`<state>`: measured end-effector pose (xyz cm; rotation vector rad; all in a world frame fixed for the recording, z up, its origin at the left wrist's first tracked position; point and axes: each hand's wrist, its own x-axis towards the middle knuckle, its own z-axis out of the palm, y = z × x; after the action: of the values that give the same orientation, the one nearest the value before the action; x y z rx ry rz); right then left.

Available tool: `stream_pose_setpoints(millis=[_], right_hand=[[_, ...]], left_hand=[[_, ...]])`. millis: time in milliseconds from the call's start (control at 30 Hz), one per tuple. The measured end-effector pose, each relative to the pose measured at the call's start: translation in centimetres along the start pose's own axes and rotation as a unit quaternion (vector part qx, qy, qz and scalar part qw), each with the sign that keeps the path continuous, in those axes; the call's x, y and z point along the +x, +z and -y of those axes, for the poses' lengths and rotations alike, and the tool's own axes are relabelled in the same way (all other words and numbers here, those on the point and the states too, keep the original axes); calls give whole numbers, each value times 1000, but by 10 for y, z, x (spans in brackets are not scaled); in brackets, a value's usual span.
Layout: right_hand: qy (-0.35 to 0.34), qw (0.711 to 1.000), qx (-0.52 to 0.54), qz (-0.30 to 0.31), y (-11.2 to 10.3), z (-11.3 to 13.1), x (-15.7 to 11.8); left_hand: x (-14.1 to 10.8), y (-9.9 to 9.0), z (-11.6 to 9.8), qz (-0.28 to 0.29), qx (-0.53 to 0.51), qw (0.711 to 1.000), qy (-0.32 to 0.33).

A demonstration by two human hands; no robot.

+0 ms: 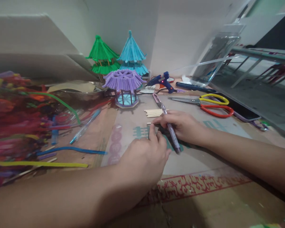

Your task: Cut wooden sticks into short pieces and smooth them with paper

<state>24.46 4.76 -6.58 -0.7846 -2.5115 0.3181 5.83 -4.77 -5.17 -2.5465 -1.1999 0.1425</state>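
My right hand [183, 126] is closed around a purple patterned pen [172, 134], which leans across the fingers with its upper end tilted toward me. Beside it, my left hand [144, 153] rests low on the pale mat [192, 161], index finger pressing near the end of a thin light stick [149, 123]. What its other fingers hold, if anything, is hidden. Just beyond the fingertips lies a row of several thin sticks [154, 113]. Flat teal shapes [139, 132] show to the left of the fingers.
A small purple-roofed pavilion [124, 80] stands behind the sticks, with green [101, 49] and blue [131, 49] roofed ones beyond. Scissors [204, 103], a glue gun [163, 81] and a phone [237, 107] lie at right. Colourful fuzzy stems [14, 120] crowd the left.
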Motion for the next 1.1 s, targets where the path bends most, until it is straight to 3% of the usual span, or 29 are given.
stream_pose_setpoints(millis=[267, 500, 667, 900, 1100], right_hand=[[-2, 1000, -8, 4, 1, -1, -1], [16, 1000, 12, -2, 2, 0, 0], [25, 1000, 18, -3, 0, 1, 0], [42, 998, 52, -16, 0, 5, 0], [113, 980, 146, -70, -5, 15, -2]], left_hand=[[1, -3, 1, 26, -20, 999, -13], [0, -3, 4, 12, -35, 999, -1], [-2, 1, 6, -28, -28, 998, 43], [-5, 8, 8, -72, -50, 996, -5], [-2, 1, 7, -25, -43, 999, 9]])
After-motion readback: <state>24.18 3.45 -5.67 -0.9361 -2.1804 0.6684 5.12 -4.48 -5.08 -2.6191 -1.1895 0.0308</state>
